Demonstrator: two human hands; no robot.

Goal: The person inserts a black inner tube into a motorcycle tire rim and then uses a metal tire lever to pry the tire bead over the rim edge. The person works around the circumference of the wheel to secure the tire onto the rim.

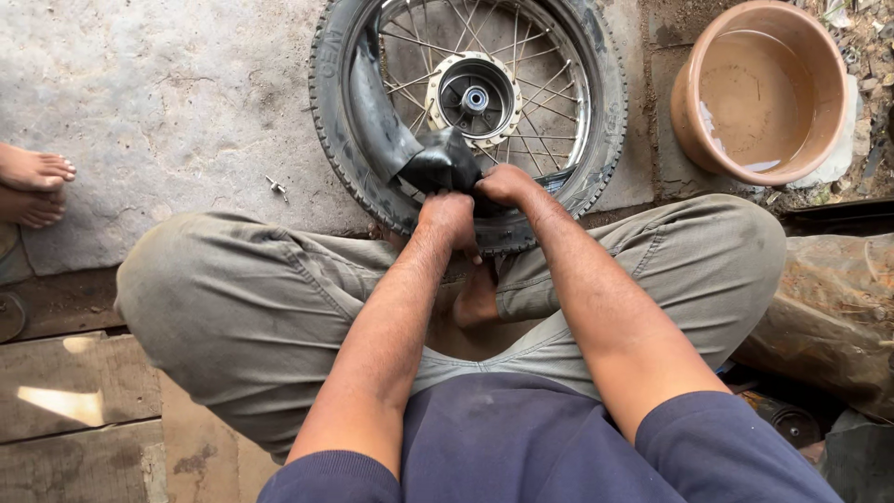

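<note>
Hands met at the near edge of a spoked wheel [475, 98] that lay flat on the concrete floor [168, 102], and both were closed on the black inner tube [438, 160], a fold of which stood up out of the gap between tyre [346, 140] and rim. The left hand [447, 219] pinched the tube from the near side with fingers curled under, while the right hand [507, 184] pressed knuckles-up just beside it, touching the tyre's inner edge. The person squatted with knees wide and a bare foot [477, 300] set just behind the tyre. Judging from this, the step called for even, patient handling: the rubber should be worked a short stretch at a time, with the fingers kept flat so the tube was not creased or nipped against the metal rim, and the foot could well steady the wheel against sliding. A small metal valve part [277, 188] lay loose on the floor left of the tyre, well apart from the hands, worth keeping in sight. A clay-coloured basin [694, 126] of muddy water stood beyond the right knee, near the wheel. Another person's bare feet [33, 184] rested at the far left edge of the view
</note>
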